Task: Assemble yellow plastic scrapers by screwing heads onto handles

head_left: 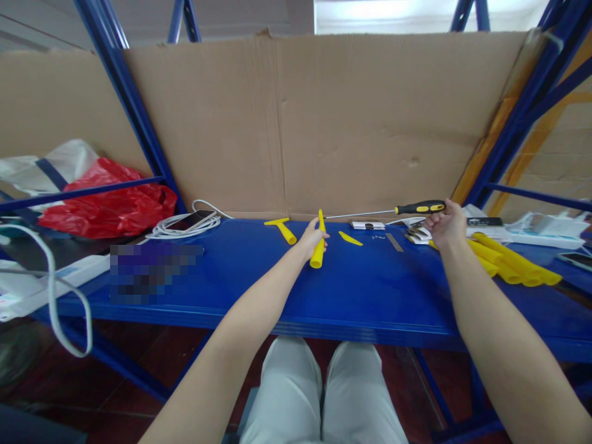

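Note:
My left hand [312, 239] is closed around a yellow scraper handle [317, 253], held with its round end toward me. In my right hand [449, 223] is a long screwdriver [419, 208] with a black and yellow grip. Its thin shaft runs left to the scraper handle's head; whether the tip sits in a screw is too small to tell. Left of my left hand lies a T-shaped yellow scraper [283, 230]. Between my hands are a flat yellow piece [350, 238], tiny screws [378, 237] and a grey metal blade [394, 242].
Several yellow handles [518, 265] lie beyond my right wrist, near a white power strip [536, 237]. A small white box [367, 226] stands by the cardboard wall [324, 123]. Leftward are a coiled white cable [160, 230], a phone [192, 220] and a red bag [111, 197].

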A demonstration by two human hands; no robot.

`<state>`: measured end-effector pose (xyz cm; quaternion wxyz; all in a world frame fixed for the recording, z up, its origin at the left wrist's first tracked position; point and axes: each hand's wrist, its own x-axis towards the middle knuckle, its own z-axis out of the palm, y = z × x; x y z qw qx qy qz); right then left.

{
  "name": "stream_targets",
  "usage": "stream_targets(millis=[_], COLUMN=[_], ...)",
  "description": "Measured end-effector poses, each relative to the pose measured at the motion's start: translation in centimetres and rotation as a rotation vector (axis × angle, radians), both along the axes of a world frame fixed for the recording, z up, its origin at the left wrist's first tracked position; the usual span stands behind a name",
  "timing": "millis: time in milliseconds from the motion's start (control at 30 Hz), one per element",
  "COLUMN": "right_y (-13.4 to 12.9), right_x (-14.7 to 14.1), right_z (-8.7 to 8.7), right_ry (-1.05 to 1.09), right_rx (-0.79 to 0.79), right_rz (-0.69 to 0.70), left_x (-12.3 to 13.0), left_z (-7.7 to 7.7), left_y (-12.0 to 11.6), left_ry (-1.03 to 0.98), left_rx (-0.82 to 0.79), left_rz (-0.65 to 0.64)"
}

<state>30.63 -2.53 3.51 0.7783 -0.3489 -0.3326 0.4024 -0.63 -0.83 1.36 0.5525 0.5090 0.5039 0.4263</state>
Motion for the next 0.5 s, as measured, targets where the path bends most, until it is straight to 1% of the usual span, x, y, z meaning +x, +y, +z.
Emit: stream_targets(millis=[67, 133, 367, 500], right_y=[-0.17, -0.27, 0.10, 0.65], right_x=[-0.29, -0.59, -0.67, 0.05], right_z=[0.26, 0.43, -0.02, -0.46], right_ry=[0.076, 0.093, -0.020, -0.007], right_rx=[-0.002, -0.005, -0.001, -0.025], right_rz=[-0.044, -0.054, -0.106, -0.114], left_x=[0.02, 0.03, 0.03, 0.03], left_z=[-0.03, -0.04, -0.01, -0.11], left_y=[0.05, 0.08, 0.00, 0.09], left_ry=[0.004, 0.001, 0.000, 0.012], left_rx=[-0.002, -0.003, 0.002, 0.006], left_rz=[-0.002, -0.004, 0.001, 0.001])
